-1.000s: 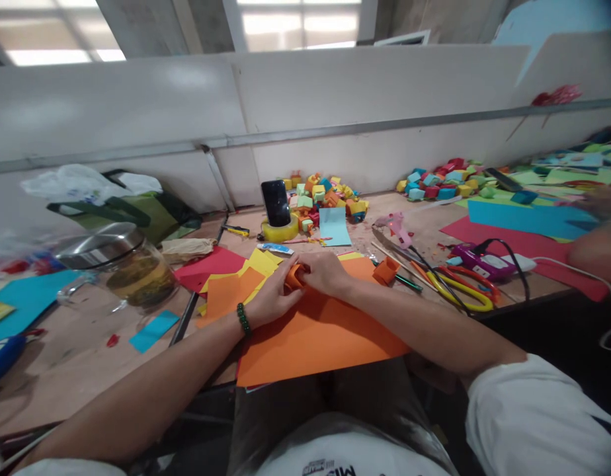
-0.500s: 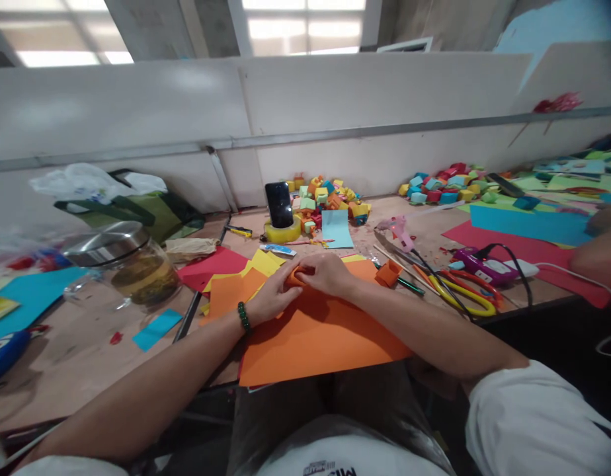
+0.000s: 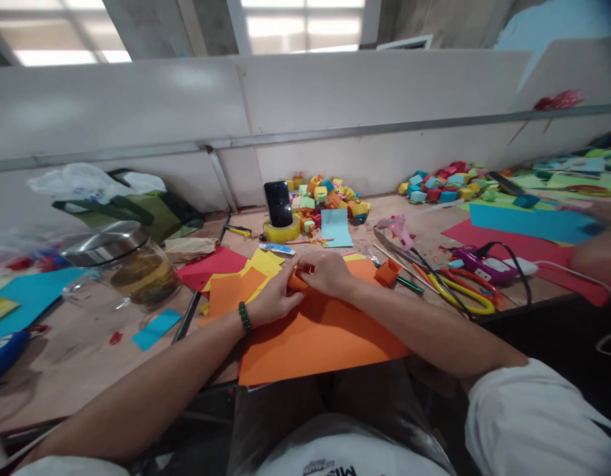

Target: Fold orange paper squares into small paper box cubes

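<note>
A long wooden worktable (image 3: pixel 72 370) runs left to right against a pale partition wall (image 3: pixel 137 106), and most of its near middle is covered by a large flat orange paper sheet (image 3: pixel 315 337) that overhangs the near edge. On the left stands a round glass jar with a steel lid (image 3: pixel 122 264), holding a dark yellowish liquid, with a flat cyan paper sheet (image 3: pixel 22 297) further left. To the right lie a wide red paper sheet (image 3: pixel 514 241) with a blue one on its far side, then yellow-handled scissors (image 3: pixel 459 294) and a pink glue gun (image 3: pixel 397 228). At the far middle, a heap of small folded paper cubes in many colours (image 3: pixel 330 195) sits beside a black phone (image 3: pixel 278 203) propped upright in a yellow tape roll (image 3: pixel 282 231). Smaller still, a loose orange folded piece (image 3: pixel 387 271) rests just right of the hands. The left hand (image 3: pixel 273 297) (a green bead bracelet on its wrist) and the right hand (image 3: pixel 328 272) meet over the far end of the large sheet, fingers curled and pinching a small folded orange paper piece (image 3: pixel 298 277) between them; it is mostly hidden by the fingers, so its exact shape cannot be told.
</note>
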Demonstrator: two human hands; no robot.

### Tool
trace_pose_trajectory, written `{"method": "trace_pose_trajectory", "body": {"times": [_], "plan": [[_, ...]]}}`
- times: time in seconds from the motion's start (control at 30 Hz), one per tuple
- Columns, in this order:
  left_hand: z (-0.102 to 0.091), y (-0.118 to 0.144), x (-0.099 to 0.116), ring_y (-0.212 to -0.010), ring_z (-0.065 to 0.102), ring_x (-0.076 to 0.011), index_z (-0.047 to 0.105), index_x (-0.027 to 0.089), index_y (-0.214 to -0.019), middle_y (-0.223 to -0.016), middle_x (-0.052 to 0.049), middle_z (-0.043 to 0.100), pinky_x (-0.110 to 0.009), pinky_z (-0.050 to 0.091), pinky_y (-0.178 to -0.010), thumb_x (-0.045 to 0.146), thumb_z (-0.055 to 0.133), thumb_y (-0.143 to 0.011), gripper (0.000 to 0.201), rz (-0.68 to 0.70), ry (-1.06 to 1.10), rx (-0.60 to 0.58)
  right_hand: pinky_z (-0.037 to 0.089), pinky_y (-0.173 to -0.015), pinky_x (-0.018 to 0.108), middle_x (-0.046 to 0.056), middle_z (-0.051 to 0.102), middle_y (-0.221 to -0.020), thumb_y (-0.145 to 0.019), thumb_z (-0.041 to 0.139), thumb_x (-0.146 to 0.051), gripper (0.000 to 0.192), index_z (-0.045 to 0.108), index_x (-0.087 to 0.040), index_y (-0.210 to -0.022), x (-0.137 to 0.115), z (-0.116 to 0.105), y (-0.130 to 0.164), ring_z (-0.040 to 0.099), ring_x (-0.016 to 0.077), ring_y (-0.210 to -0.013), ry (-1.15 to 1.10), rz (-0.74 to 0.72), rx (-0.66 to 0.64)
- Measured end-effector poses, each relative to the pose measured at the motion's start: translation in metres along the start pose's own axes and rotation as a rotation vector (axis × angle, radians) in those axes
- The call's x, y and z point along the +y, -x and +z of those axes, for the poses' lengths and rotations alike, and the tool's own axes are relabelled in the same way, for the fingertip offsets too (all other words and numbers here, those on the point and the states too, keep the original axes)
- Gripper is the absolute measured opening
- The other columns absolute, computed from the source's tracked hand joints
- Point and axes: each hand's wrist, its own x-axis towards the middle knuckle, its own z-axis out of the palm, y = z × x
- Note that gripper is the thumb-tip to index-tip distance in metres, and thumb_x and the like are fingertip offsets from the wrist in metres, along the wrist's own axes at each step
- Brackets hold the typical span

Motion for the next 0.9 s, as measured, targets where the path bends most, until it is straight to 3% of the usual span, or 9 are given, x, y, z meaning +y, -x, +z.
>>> {"method": "trace_pose_trajectory", "body": {"times": [0.13,0.27,0.5,0.57,0.67,0.77,0.9], "plan": [[-0.002,0.002,-0.001,-0.13,0.048,-0.0285,0.028,0.016,-0.149,-0.143,-0.013,0.048,-0.044,0.038,-0.111,0.023,0.057,-0.077,0.077,-0.045,0.018,-0.031,0.03,-0.06,0.024,-0.001,0.065,-0.065,-0.073,0.062,-0.014,0.012,0.065,-0.018,-0.062,0.0,0.0,-0.001,0.05,0.0112,-0.061,-0.018,-0.054,0.004],[-0.003,0.001,-0.003,-0.133,0.044,-0.0278,0.034,0.017,-0.147,-0.134,-0.011,0.057,-0.044,0.033,-0.115,0.02,0.055,-0.075,0.076,-0.091,0.046,-0.03,0.03,-0.06,0.024,0.001,0.066,-0.067,-0.078,0.063,-0.02,0.016,0.064,-0.017,-0.063,0.002,0.003,-0.001,0.053,0.0124,-0.064,-0.001,-0.083,-0.027],[-0.002,-0.001,-0.003,-0.137,0.04,-0.0273,0.034,0.017,-0.147,-0.146,-0.012,0.046,-0.042,0.03,-0.117,0.022,0.056,-0.077,0.073,-0.072,0.067,0.006,0.035,-0.064,0.024,0.002,0.07,-0.078,-0.084,0.06,-0.019,0.014,0.068,-0.019,-0.073,0.004,0.003,-0.001,0.058,0.014,-0.073,-0.067,-0.104,-0.067],[-0.002,-0.003,-0.003,-0.134,0.044,-0.0273,0.036,0.017,-0.146,-0.143,-0.012,0.05,-0.042,0.033,-0.115,0.023,0.057,-0.077,0.072,-0.087,0.072,0.034,0.038,-0.067,0.025,0.002,0.069,-0.082,-0.082,0.06,-0.017,0.009,0.068,-0.019,-0.082,0.005,0.001,-0.001,0.057,0.0141,-0.075,-0.096,-0.102,-0.04],[-0.003,-0.004,-0.003,-0.127,0.05,-0.0267,0.037,0.018,-0.145,-0.136,-0.011,0.055,-0.041,0.039,-0.11,0.026,0.057,-0.079,0.069,-0.122,0.085,0.091,0.041,-0.07,0.025,0.003,0.067,-0.086,-0.081,0.057,-0.013,0.017,0.066,-0.018,-0.095,0.004,-0.005,-0.001,0.057,0.0136,-0.073,-0.172,-0.098,0.029],[-0.004,-0.005,-0.007,-0.126,0.051,-0.028,0.038,0.016,-0.143,-0.139,-0.014,0.052,-0.043,0.04,-0.108,0.029,0.06,-0.078,0.071,-0.163,0.086,0.141,0.042,-0.07,0.026,0.003,0.067,-0.081,-0.085,0.058,-0.019,0.007,0.065,-0.018,-0.085,-0.001,-0.011,0.0,0.057,0.0142,-0.073,-0.223,-0.179,0.034],[-0.003,-0.004,-0.01,-0.128,0.048,-0.0295,0.04,0.014,-0.142,-0.138,-0.017,0.051,-0.046,0.037,-0.11,0.027,0.063,-0.073,0.073,-0.171,0.091,0.139,0.041,-0.069,0.025,0.002,0.067,-0.074,-0.083,0.067,-0.024,0.013,0.064,-0.018,-0.073,-0.006,-0.009,0.002,0.058,0.0144,-0.072,-0.196,-0.252,-0.062]]}}
